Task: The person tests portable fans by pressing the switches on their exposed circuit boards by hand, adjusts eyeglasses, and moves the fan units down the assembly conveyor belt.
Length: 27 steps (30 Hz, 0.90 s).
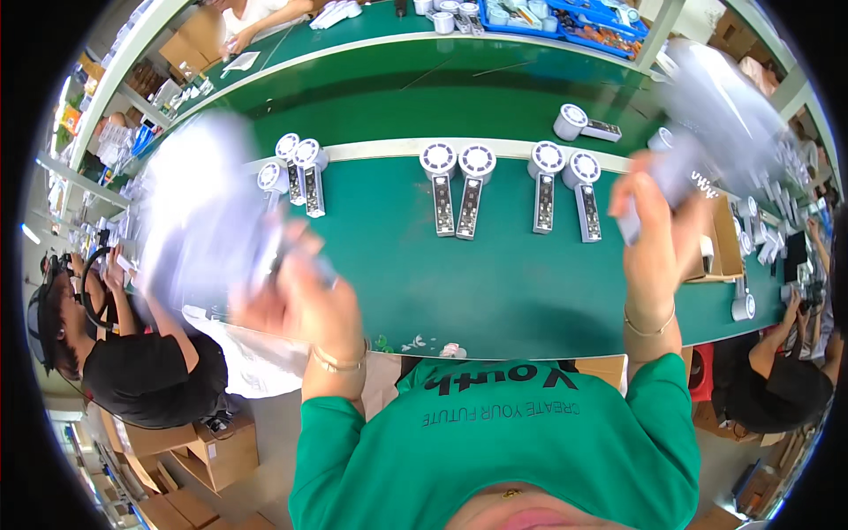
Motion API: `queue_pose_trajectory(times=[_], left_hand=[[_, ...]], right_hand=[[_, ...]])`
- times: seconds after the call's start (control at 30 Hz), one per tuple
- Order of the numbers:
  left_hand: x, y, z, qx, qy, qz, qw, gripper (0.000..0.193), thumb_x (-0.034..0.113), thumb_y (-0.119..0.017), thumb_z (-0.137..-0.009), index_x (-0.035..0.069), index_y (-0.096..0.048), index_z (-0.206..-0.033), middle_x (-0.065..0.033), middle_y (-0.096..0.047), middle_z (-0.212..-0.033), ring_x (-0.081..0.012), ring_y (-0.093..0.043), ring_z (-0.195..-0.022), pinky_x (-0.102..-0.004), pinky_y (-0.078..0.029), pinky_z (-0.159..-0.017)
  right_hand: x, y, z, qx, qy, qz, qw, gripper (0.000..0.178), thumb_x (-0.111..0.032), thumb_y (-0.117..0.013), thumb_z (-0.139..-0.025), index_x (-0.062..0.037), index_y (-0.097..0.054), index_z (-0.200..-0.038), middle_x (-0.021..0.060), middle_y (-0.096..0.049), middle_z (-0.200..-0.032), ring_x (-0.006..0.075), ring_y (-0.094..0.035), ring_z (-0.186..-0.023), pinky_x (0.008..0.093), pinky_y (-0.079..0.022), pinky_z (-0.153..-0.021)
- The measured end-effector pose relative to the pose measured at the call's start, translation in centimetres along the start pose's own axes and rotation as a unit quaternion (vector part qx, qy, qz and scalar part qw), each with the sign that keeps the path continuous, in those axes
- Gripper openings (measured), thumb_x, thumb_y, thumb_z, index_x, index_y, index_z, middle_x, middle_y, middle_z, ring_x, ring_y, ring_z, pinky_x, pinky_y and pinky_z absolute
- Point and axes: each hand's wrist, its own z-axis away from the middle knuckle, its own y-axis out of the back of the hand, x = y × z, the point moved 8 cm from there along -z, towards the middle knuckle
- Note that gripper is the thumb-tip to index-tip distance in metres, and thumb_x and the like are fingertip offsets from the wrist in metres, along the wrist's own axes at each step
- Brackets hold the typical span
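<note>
My left hand (309,296) is closed around a wide whitish thing (199,208), smeared by motion and too blurred to name. Raised at the right, my right hand (654,221) grips the pale grey handle of a handheld device (676,172). A broad, shiny, blurred shape (729,102) spreads above that handle; its kind cannot be made out. Between my hands lie several white handheld devices with round vented heads and exposed inner handles, among them one pair (443,203) in the middle and another pair (544,199) nearer my right hand. More (309,181) lie beyond my left hand.
A pale ledge (380,148) crosses the green table (459,291). Behind it lies another device (574,122). Blue trays of parts (601,35) stand at the far side. A cardboard box (726,243) sits at the right. Co-workers (150,371) sit on both sides.
</note>
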Motion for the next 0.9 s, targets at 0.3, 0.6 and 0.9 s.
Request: queue_pose_trajectory(times=[0.3,0.6,0.9], left_hand=[[-15.5,1.5,-4.3,-0.016,0.244,0.080,0.966,0.027,0.020,-0.046,-0.094,0.006,-0.047,-0.117,-0.0177,-0.063,-0.092,-0.0175,-0.058,-0.068,-0.0253,-0.047,-0.049],[-20.1,4.1,-7.2,0.004,0.316,0.158,0.936,0.024,0.023,-0.045,-0.094,0.008,-0.048,-0.113,-0.0163,-0.063,-0.092,-0.0200,-0.059,-0.068,-0.0273,-0.048,-0.047],[-28.7,7.0,-15.9,0.079,0.259,-0.136,0.953,0.042,0.028,-0.067,-0.082,0.002,-0.049,-0.109,-0.0117,-0.064,-0.082,-0.0148,-0.057,-0.060,-0.0258,-0.044,-0.046]], right_hand=[[10.5,-6.0,-2.2,-0.121,-0.268,-0.161,0.942,0.038,-0.024,-0.038,-0.093,0.0012,-0.040,-0.122,0.0053,-0.054,-0.071,0.0098,-0.048,-0.051,0.0236,-0.039,-0.045],[15.3,-10.6,-4.5,-0.162,-0.332,-0.154,0.916,0.032,-0.025,-0.039,-0.094,-0.0015,-0.043,-0.115,0.0060,-0.053,-0.067,0.0112,-0.048,-0.048,0.0250,-0.037,-0.042],[27.9,-21.0,-7.9,-0.286,-0.442,-0.030,0.850,0.032,-0.027,-0.062,-0.082,0.0021,-0.055,-0.094,0.0099,-0.057,-0.071,0.0171,-0.057,-0.050,0.0277,-0.045,-0.039]])
